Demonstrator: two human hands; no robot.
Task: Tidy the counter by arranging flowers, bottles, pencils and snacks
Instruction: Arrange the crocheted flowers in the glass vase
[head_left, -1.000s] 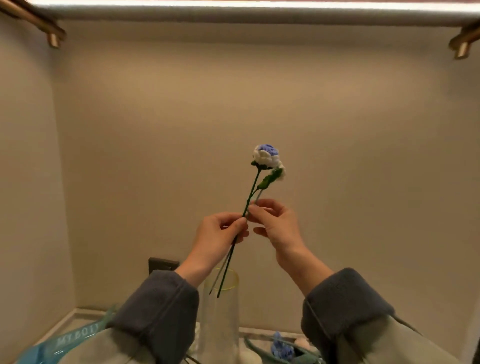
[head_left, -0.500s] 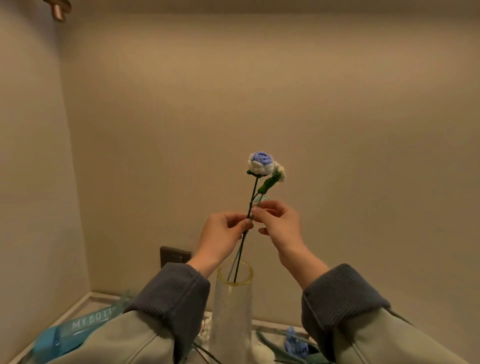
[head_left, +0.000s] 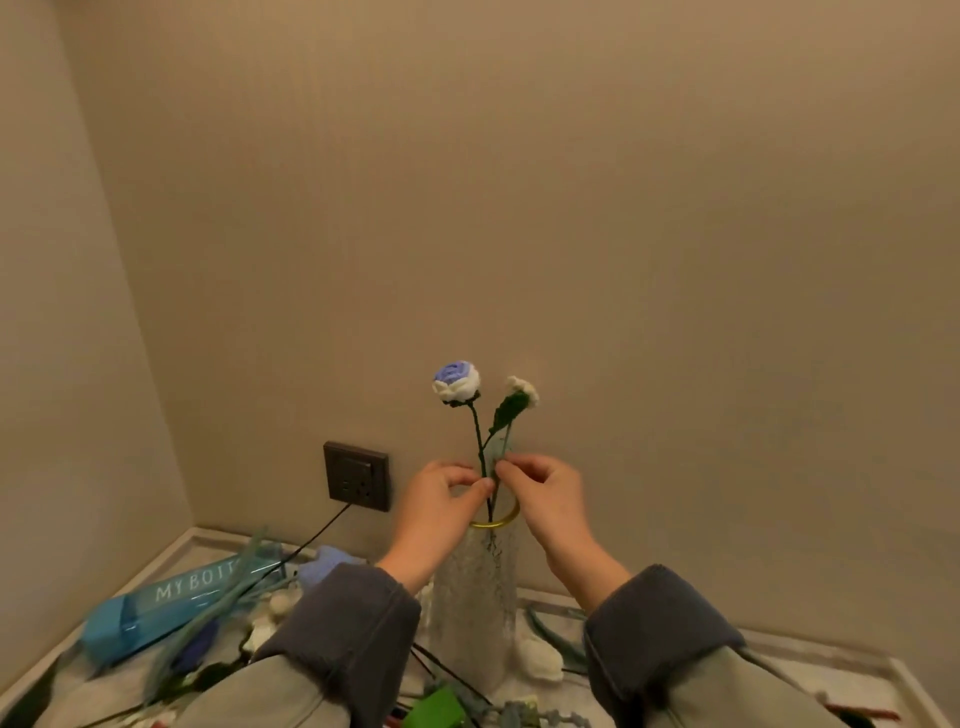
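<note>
A blue-and-white crocheted flower (head_left: 456, 382) and a small white bud (head_left: 522, 391) stand on thin dark stems whose lower ends reach down into a clear textured vase (head_left: 474, 597) with a gold rim. My left hand (head_left: 439, 506) pinches the blue flower's stem just above the rim. My right hand (head_left: 546, 496) pinches the bud's stem beside it. The two hands' fingertips nearly touch. The vase stands upright on the counter near the back wall.
A blue "MY BOTTLE" bottle (head_left: 171, 603) lies on its side at the left among loose crocheted flowers and stems (head_left: 270, 618). A wall socket (head_left: 356, 475) with a cable sits behind. A green item (head_left: 435, 709) and white flower (head_left: 541, 660) lie near the vase. Walls close the left and back.
Both hands have lowered the stems down into the vase. The bud has spread away from the blue flower. My view has tilted down, showing more counter.
</note>
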